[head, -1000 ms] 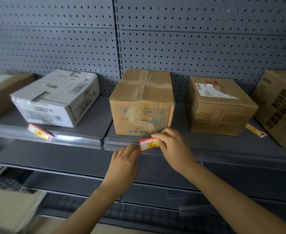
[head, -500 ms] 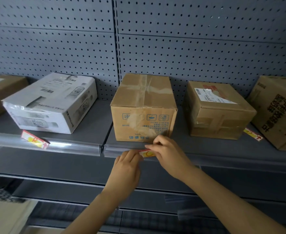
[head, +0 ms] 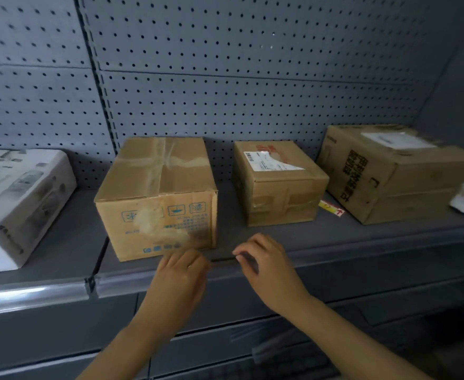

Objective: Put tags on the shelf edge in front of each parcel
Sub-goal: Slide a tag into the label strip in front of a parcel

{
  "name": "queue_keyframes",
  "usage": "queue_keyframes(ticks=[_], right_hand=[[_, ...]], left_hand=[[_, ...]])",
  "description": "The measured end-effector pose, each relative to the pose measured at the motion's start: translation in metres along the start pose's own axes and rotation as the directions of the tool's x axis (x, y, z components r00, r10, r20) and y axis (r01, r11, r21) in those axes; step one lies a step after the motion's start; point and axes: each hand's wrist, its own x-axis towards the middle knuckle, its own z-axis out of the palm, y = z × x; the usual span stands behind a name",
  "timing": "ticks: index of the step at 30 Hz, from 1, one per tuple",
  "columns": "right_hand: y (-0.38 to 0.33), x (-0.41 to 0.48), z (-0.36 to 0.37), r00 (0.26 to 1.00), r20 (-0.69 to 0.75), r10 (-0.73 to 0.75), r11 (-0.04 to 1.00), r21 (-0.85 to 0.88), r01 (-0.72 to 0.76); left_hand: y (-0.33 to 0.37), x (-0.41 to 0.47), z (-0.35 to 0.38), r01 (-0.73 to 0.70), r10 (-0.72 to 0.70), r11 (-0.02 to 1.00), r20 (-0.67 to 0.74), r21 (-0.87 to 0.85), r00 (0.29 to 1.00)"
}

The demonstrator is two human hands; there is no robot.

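**Both hands working at the shelf edge**

The taped brown cardboard box [head: 157, 198], the smaller labelled brown cardboard box [head: 277, 185], the large printed brown carton [head: 389, 174] and the white box [head: 20, 204] are sitting closed on the grey metal shelf [head: 225, 215], with their contents hidden. The left hand [head: 181, 275] and right hand [head: 269, 264] are curling their fingers at the clear plastic edge strip [head: 121, 281]. Whether either is pinching anything cannot be told. A yellow-and-red paper tag [head: 331, 208] is lying at the right hand's 2 o'clock, well apart from its fingers.
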Motion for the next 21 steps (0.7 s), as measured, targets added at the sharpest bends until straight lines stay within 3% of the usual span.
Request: queue_keyframes(ticks=[11,21], right_hand=[[0.101,-0.047,-0.076,0.958,-0.093,0.271,0.962,0.044,-0.268],[0.217,-0.035,-0.135,0.946,-0.024,0.324,0.94,0.117,-0.319]], left_hand=[[0.094,0.084,0.051,-0.191,0.2,0.978,0.115,-0.081,0.973],[0.159,0.163,0.095,-0.122,0.123,0.992,0.127,-0.013,0.984]])
